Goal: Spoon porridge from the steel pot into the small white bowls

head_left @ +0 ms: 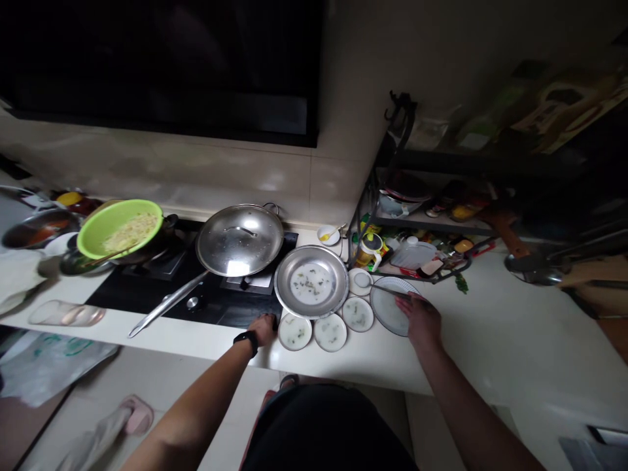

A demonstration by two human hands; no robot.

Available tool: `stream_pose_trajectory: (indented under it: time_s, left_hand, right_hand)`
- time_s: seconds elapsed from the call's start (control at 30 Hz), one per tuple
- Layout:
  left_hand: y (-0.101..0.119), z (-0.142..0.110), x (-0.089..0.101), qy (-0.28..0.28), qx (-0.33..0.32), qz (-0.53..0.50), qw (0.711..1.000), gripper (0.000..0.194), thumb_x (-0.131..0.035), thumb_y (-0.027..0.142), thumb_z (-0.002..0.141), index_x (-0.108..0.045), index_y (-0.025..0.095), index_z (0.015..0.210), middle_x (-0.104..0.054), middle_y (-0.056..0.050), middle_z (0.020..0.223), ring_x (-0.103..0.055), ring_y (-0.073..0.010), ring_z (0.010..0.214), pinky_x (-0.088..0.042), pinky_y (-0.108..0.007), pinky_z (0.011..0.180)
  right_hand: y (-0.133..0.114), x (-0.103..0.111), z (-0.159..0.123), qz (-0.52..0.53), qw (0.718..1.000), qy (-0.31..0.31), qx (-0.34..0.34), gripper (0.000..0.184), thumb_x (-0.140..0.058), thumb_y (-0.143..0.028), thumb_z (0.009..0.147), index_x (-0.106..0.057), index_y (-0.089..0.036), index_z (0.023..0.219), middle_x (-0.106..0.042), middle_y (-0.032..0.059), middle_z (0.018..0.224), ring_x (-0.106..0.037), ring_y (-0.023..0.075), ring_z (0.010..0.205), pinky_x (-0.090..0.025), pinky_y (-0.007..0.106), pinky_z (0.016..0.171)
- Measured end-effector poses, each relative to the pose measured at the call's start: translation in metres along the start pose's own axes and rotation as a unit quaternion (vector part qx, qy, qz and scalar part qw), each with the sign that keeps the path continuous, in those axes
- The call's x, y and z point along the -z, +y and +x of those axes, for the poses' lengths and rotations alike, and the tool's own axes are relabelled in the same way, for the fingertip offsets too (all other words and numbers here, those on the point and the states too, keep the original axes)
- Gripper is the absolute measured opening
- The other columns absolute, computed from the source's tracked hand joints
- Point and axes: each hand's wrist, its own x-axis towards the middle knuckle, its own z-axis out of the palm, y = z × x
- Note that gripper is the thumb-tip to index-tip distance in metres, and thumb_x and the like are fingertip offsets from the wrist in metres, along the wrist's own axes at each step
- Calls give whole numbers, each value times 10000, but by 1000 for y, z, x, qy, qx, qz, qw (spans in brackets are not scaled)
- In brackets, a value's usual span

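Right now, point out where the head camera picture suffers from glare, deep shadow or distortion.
In the head view, a white glare patch marks the steel pan lid; the dark overhead unit falls almost black; the metal shelf rack sits in dim shadow, its contents hard to read; wide-angle distortion stretches the left forearm.

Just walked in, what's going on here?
A person stands at a kitchen counter. Their right hand seems to hold a thin metal utensil over a white plate. Their left hand sits at the counter edge beside a steel dish and small plates. A lidded wok stands on the hob, beside a green bowl of noodles.
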Motion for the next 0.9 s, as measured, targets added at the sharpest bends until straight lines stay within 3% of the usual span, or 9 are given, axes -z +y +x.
stream_pose_trajectory:
  time_s: [0.23, 0.4, 0.5, 0.57, 0.6, 0.67, 0.73, 0.8, 0.9]
  left_hand:
    - [0, 1, -1, 2, -4, 3, 1000, 302, -675, 354, 803, -688, 154, 1029, -720, -186, 1152, -695, -310, 1063, -509, -350, 877]
    - [-3, 3, -4, 2, 3, -4, 1000, 310, -678, 361, 804, -682, 162, 1041, -711, -182, 1170, -694, -307, 1059, -509, -359, 884]
    - [-4, 3, -6, 3, 4, -1, 1000, 324, -683, 364, 801, -676, 164, 1057, -704, -180, 1174, -687, -312, 1067, -506, -371, 899]
    - [-5, 3, -6, 3, 5, -2, 1000, 325, -679, 366, 804, -675, 168, 1061, -703, -177, 1173, -686, -311, 1064, -507, -375, 899]
    - [-5, 3, -6, 2, 5, -4, 1000, 325, -676, 372, 806, -675, 170, 1061, -703, -175, 1171, -687, -310, 1059, -509, -375, 896]
    - [-5, 3, -6, 2, 4, -6, 1000, 332, -674, 387, 806, -678, 170, 1058, -704, -172, 1168, -688, -310, 1053, -512, -372, 886]
    - [-5, 2, -5, 4, 2, -6, 1000, 335, -674, 400, 804, -682, 169, 1046, -705, -171, 1163, -688, -310, 1052, -514, -370, 881]
    - [-4, 2, -4, 5, 1, -6, 1000, 323, -675, 394, 802, -683, 170, 1035, -708, -168, 1161, -690, -307, 1049, -514, -365, 877]
    - [-4, 2, -4, 5, 0, -7, 1000, 300, -675, 366, 802, -681, 172, 1031, -714, -166, 1157, -697, -299, 1039, -516, -357, 867]
  right_hand:
    - [-17, -16, -17, -2, 999, -43, -2, 409, -861, -465, 662, -654, -158, 836, -731, 47, 727, -764, 244, 665, -667, 413, 725]
    - [3, -45, -37, -29, 993, -108, -44, 401, -829, -491, 695, -657, -175, 874, -738, 57, 710, -775, 271, 714, -653, 420, 740]
    - [19, -61, -54, -100, 983, -156, -18, 407, -729, -552, 794, -668, -179, 944, -740, 65, 734, -771, 268, 734, -644, 426, 755]
    - [23, -66, -66, -175, 956, -223, 72, 386, -620, -555, 892, -688, -185, 980, -751, 92, 840, -764, 261, 781, -635, 428, 780]
    - [22, -66, -72, -216, 929, -268, 138, 367, -575, -533, 930, -703, -194, 985, -750, 106, 914, -758, 262, 833, -627, 432, 813]
    - [14, -63, -81, -288, 847, -354, 275, 319, -525, -457, 974, -734, -218, 1013, -732, 122, 1057, -730, 269, 964, -599, 436, 904]
    - [1, -54, -83, -335, 774, -390, 368, 298, -492, -381, 996, -742, -238, 1073, -716, 120, 1113, -696, 272, 1047, -571, 430, 967]
    - [-13, -44, -77, -364, 751, -362, 415, 308, -455, -334, 1013, -731, -243, 1114, -716, 114, 1095, -681, 267, 1051, -562, 427, 972]
    - [-26, -28, -56, -383, 759, -278, 448, 302, -441, -321, 1022, -727, -230, 1062, -719, 111, 1047, -668, 265, 1038, -547, 439, 970]
